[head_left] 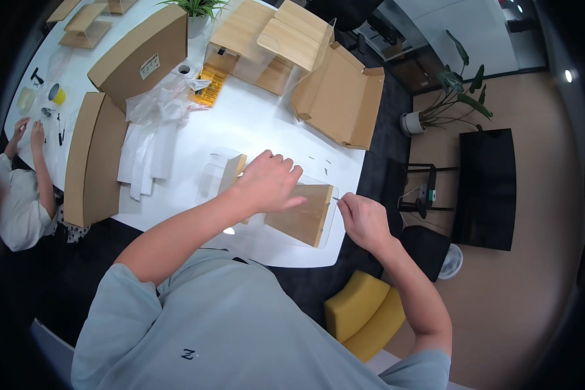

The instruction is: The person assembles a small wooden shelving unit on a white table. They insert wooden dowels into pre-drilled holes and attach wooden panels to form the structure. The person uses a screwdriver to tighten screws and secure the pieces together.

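Near the front of the white table, a light wooden board stands on edge over a clear plastic panel. A second wooden piece stands to its left. My left hand lies over the board's top, fingers apart and thumb stretched along it. At the board's right edge, my right hand is closed in a pinch. A thin metal piece sticks out of its fingertips toward that edge; its kind is too small to make out. Several small metal bits lie just beyond.
Open cardboard boxes stand on the left, beside crumpled plastic wrap and a yellow packet. A wood-and-clear-plastic shelf unit and another open carton are at the back. Another person's hands work far left. A yellow chair stands near right.
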Demonstrator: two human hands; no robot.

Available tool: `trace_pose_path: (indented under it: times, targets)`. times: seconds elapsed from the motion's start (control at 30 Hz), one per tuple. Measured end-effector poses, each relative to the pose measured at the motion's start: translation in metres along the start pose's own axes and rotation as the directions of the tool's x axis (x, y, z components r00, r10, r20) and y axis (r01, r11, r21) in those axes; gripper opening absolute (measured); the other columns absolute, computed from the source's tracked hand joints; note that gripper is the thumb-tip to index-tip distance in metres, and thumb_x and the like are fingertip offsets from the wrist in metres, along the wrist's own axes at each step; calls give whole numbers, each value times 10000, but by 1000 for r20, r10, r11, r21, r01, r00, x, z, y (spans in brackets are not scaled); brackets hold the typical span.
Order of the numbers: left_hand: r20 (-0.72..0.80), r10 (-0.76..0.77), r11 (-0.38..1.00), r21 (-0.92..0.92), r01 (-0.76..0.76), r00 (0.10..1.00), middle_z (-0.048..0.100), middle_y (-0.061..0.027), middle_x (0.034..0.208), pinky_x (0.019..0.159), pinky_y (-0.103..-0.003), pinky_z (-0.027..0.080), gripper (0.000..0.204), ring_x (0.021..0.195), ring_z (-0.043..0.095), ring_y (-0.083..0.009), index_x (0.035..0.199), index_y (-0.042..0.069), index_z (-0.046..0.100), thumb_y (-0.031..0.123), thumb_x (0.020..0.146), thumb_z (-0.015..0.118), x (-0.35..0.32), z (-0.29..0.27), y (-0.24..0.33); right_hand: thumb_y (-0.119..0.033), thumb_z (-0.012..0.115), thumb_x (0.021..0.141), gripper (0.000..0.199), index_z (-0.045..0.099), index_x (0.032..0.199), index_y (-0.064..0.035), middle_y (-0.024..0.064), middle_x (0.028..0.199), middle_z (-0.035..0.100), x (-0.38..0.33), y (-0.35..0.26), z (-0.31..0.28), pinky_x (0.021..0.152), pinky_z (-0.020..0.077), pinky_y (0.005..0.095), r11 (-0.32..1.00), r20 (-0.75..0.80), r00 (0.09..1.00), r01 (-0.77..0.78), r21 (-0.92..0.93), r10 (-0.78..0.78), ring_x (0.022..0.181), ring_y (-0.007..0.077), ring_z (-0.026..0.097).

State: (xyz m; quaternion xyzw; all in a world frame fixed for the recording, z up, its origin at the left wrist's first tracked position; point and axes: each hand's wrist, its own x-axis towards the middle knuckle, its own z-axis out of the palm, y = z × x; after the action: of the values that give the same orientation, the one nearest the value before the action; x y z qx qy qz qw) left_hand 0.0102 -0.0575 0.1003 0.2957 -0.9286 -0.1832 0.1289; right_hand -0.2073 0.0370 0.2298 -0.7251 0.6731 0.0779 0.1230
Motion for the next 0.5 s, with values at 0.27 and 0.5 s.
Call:
trace_pose_path:
  times: [0.27, 0.5]
  targets:
    - [2, -9, 1000, 20, 9, 1000, 724, -113, 982, 896, -388, 508, 629, 951, 704, -268, 1129, 41, 715, 635, 933, 655, 0, -3, 1, -89, 703, 903, 132, 629, 808, -35, 100, 783, 578, -1, 20, 10, 705, 518, 413, 917, -65, 926, 355, -182, -371, 778, 282, 605]
    - [-12, -12, 1000, 10, 12, 1000, 727, -110, 977, 912, -388, 508, 623, 950, 705, -266, 1134, 43, 716, 630, 934, 657, 0, -1, 1, -75, 687, 867, 101, 623, 794, -45, 87, 793, 568, 3, 25, 10, 729, 511, 404, 884, 9, 915, 393, -252, -404, 797, 271, 593]
